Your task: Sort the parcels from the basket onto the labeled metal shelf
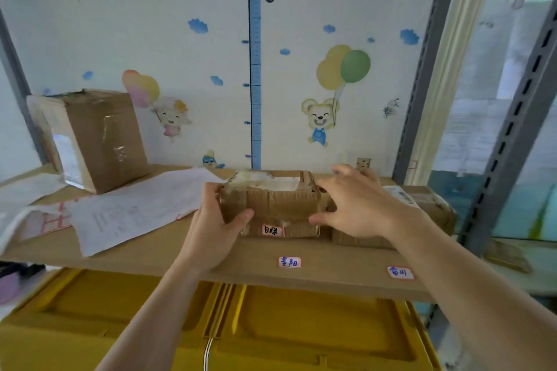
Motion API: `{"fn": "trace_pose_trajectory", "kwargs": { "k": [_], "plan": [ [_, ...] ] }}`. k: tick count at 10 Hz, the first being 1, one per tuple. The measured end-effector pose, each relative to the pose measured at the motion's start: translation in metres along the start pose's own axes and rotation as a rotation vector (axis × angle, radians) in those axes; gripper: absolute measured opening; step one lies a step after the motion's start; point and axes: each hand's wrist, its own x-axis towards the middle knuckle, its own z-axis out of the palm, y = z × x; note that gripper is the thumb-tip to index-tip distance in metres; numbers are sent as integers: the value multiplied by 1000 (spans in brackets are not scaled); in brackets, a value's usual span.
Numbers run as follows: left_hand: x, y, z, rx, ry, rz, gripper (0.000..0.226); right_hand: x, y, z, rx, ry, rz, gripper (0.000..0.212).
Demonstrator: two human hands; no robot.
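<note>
A small brown cardboard parcel (pixel 280 205) with a white slip on top and a red-edged label on its front rests on the wooden shelf board (pixel 187 253), just above the shelf label (pixel 289 262). My left hand (pixel 215 229) grips its left end, thumb on the front face. My right hand (pixel 358 205) is at the parcel's right end with fingers spread, thumb touching the front; whether it still grips is unclear. A flat brown parcel (pixel 428 205) lies to the right, above a second shelf label (pixel 400 273).
A taller taped carton (pixel 99 138) stands at the shelf's back left. Loose paper sheets (pixel 135 208) lie between it and the parcel. Grey slotted metal uprights (pixel 509 135) frame the right side. Yellow plastic crate lids (pixel 211 325) sit below the shelf.
</note>
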Motion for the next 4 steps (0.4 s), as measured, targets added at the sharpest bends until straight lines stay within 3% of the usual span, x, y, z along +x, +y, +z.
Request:
{"fn": "trace_pose_trajectory", "kwargs": {
  "k": [1, 2, 3, 4],
  "plan": [
    [3, 0, 4, 60, -46, 15, 53, -6, 12, 15, 85, 11, 19, 78],
    [5, 1, 7, 68, -91, 10, 67, -19, 15, 22, 230, 244, 20, 69],
    [2, 4, 12, 35, -91, 20, 73, -38, 10, 35, 309, 618, -77, 37],
    [-10, 3, 14, 87, 95, 121, 77, -56, -4, 52, 388, 606, -197, 25]
  ]
}}
